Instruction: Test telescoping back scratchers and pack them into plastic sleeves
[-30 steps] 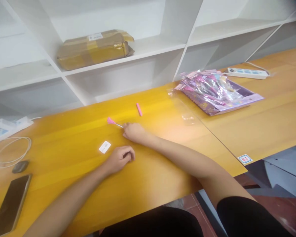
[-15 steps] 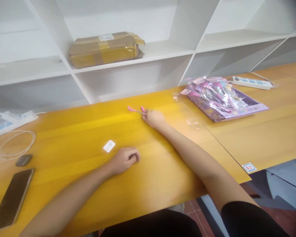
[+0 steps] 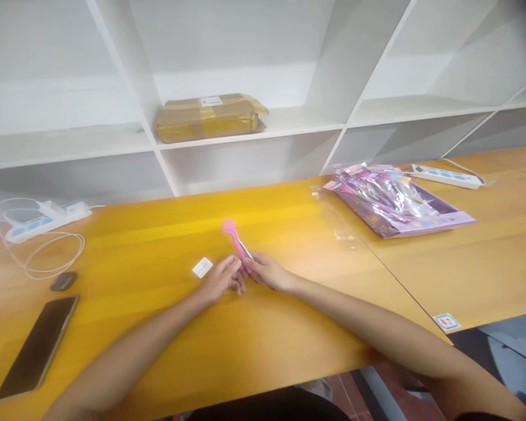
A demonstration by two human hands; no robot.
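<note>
A slender pink-and-silver item (image 3: pixel 234 233) points away from me above the table, its far end blurred into a pink fan; its kind cannot be made out. My right hand (image 3: pixel 267 272) grips its near end, thumb on top. My left hand (image 3: pixel 221 279) meets it from the other side, thumb and forefinger pinched at the item's lower end, the other fingers loosely curled. Fingers hide that lower end. A small white label card (image 3: pixel 202 268) lies on the table just left of my left hand.
Plastic-wrapped pink and purple packets (image 3: pixel 383 190) lie on a flat purple package (image 3: pixel 442 221) at right. Power strips (image 3: pixel 48 221) sit at both sides. A phone (image 3: pixel 37 348), a small dark case (image 3: pixel 63 281) and a cable are at left. A taped carton (image 3: pixel 208 120) occupies the shelf.
My right hand has drawn the pink-and-silver item back toward me and turned it. My left hand, earlier apart with fingers curled, now meets it. The view has tilted up slightly.
</note>
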